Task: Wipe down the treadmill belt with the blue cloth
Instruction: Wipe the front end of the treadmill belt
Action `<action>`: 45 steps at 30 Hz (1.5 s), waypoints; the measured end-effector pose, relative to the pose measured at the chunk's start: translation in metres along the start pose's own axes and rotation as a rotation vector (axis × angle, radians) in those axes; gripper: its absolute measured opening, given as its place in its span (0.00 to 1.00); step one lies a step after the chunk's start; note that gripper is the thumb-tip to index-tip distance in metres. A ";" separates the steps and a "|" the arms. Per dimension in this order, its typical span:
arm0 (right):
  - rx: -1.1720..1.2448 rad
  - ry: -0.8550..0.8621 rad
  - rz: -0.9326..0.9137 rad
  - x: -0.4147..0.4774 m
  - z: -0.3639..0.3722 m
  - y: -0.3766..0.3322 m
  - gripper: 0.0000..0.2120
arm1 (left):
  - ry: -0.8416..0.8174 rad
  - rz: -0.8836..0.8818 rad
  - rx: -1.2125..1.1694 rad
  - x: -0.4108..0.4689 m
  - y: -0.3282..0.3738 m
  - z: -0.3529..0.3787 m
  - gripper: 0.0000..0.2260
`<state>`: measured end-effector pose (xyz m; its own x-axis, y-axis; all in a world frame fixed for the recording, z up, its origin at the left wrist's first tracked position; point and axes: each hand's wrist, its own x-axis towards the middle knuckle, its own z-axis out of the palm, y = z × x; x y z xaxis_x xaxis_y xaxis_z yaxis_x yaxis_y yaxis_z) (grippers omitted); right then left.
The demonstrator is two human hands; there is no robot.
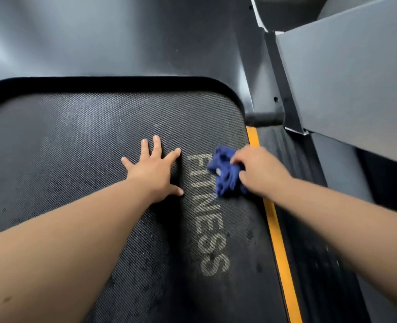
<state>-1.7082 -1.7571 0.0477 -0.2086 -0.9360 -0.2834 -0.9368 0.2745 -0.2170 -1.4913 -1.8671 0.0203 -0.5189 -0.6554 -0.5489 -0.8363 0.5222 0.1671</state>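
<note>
The black textured treadmill belt (81, 141) fills the middle of the view, with grey "FITNESS" lettering (206, 213) printed along its right side. My left hand (154, 167) lies flat on the belt, fingers spread, just left of the lettering. My right hand (260, 171) grips a crumpled blue cloth (225, 173) and presses it onto the top letters near the belt's right edge. The cloth looks slightly blurred.
A yellow stripe (279, 241) runs along the belt's right edge, with a dark ribbed side rail (309, 229) beyond it. A grey motor cover (123, 43) rises at the belt's far end. A grey upright post (346, 78) stands at the right.
</note>
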 end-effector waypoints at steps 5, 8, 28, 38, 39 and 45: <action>-0.179 0.052 0.062 0.043 -0.003 0.007 0.15 | 0.041 0.024 0.010 -0.004 -0.004 0.002 0.47; -0.204 -0.057 -0.010 0.006 0.000 0.000 0.10 | 0.061 0.079 0.052 -0.009 -0.015 0.003 0.45; 0.071 0.114 -0.166 -0.026 0.019 -0.017 0.18 | 0.094 0.195 0.049 -0.022 -0.035 0.015 0.42; -0.097 -0.059 -0.262 -0.045 0.047 -0.032 0.14 | 0.097 0.263 0.138 -0.039 -0.061 0.018 0.45; -0.059 -0.051 -0.289 -0.061 0.048 -0.037 0.11 | 0.092 0.261 0.133 -0.042 -0.064 0.021 0.45; -0.008 0.212 -0.022 0.032 0.014 -0.031 0.17 | 0.111 0.263 0.060 -0.044 -0.066 0.025 0.46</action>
<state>-1.6815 -1.7924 0.0321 -0.2420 -0.9673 -0.0759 -0.9437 0.2529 -0.2135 -1.4087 -1.8585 0.0130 -0.7352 -0.5473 -0.3999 -0.6604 0.7111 0.2410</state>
